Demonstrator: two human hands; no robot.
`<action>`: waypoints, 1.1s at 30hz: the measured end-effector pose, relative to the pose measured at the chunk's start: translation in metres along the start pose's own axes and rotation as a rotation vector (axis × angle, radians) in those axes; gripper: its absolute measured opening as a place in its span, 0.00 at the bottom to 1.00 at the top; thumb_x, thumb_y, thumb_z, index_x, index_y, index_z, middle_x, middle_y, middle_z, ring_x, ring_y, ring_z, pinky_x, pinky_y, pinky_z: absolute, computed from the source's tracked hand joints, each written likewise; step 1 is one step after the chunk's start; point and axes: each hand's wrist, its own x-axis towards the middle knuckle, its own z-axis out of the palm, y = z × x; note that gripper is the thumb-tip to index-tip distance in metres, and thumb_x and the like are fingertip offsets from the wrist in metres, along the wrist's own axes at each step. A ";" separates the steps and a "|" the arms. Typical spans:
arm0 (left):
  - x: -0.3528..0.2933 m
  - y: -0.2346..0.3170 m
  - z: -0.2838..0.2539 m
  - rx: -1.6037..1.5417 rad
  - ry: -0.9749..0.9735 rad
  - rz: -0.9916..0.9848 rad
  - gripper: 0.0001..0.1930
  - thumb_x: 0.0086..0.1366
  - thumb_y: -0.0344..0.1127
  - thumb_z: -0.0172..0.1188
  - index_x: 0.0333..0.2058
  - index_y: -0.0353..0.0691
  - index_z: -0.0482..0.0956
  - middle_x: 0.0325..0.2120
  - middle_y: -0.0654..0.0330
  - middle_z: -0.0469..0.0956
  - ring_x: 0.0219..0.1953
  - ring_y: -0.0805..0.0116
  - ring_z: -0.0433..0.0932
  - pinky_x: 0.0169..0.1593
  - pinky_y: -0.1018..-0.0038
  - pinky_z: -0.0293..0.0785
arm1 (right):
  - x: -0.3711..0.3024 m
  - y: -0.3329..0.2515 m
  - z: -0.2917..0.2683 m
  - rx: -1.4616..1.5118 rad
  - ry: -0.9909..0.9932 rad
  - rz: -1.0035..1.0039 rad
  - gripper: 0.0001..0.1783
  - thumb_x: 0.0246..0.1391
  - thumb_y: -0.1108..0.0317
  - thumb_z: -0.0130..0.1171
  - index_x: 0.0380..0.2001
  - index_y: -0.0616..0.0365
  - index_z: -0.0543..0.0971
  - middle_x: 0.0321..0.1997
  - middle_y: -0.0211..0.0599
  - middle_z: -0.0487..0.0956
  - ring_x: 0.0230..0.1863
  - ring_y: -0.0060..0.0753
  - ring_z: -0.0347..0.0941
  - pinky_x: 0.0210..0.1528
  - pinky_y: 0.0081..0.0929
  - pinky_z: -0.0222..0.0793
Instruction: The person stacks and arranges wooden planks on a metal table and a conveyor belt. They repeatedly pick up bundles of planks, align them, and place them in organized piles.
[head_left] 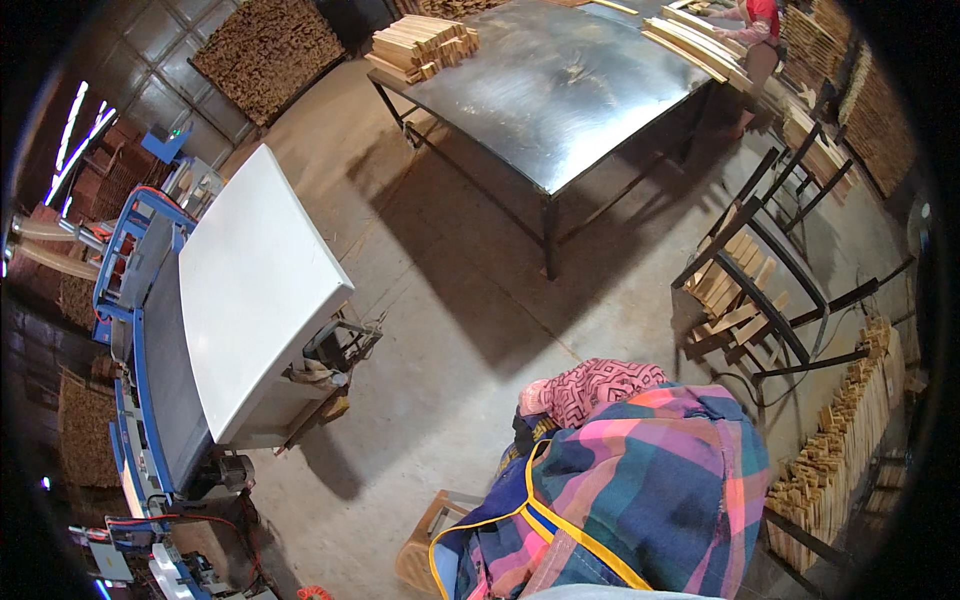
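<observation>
Neither my left hand nor my right hand shows in the head view. Directly below me a person bends forward in a plaid shirt [660, 470] of pink, blue and green, with a pink patterned head covering [590, 385] and a blue apron edged in yellow [560, 530]. That person's hands are hidden under their body. A small wooden stool [425, 545] stands at their left side on the concrete floor.
A machine with a white cover [260, 290] and blue frame [135, 330] stands at the left. A large metal table [560, 90] carries stacked wooden slats [420, 45]. Black racks with wood pieces [750, 290] and rows of slats [850, 440] line the right. Another person in red [762, 18] works far off.
</observation>
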 end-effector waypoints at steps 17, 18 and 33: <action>0.173 0.224 -0.018 0.319 -0.219 0.347 0.22 0.69 0.45 0.54 0.58 0.41 0.71 0.47 0.46 0.79 0.47 0.50 0.78 0.51 0.61 0.74 | 0.166 -0.085 0.067 0.626 -0.474 0.091 0.09 0.45 0.74 0.63 0.33 0.56 0.85 0.30 0.31 0.84 0.33 0.29 0.79 0.37 0.30 0.77; 0.185 0.243 -0.019 0.346 -0.247 0.384 0.22 0.69 0.45 0.54 0.58 0.41 0.71 0.47 0.46 0.78 0.47 0.50 0.78 0.52 0.61 0.73 | 0.167 -0.079 0.095 0.954 -0.487 -0.304 0.10 0.45 0.72 0.62 0.34 0.55 0.85 0.32 0.31 0.84 0.34 0.30 0.79 0.39 0.30 0.77; 0.324 0.582 0.048 0.346 -0.127 0.807 0.25 0.69 0.46 0.54 0.61 0.41 0.69 0.49 0.45 0.78 0.49 0.48 0.77 0.53 0.60 0.73 | 0.292 0.053 0.310 2.065 -1.016 -0.703 0.26 0.51 0.46 0.57 0.50 0.43 0.83 0.53 0.37 0.82 0.56 0.43 0.77 0.59 0.39 0.71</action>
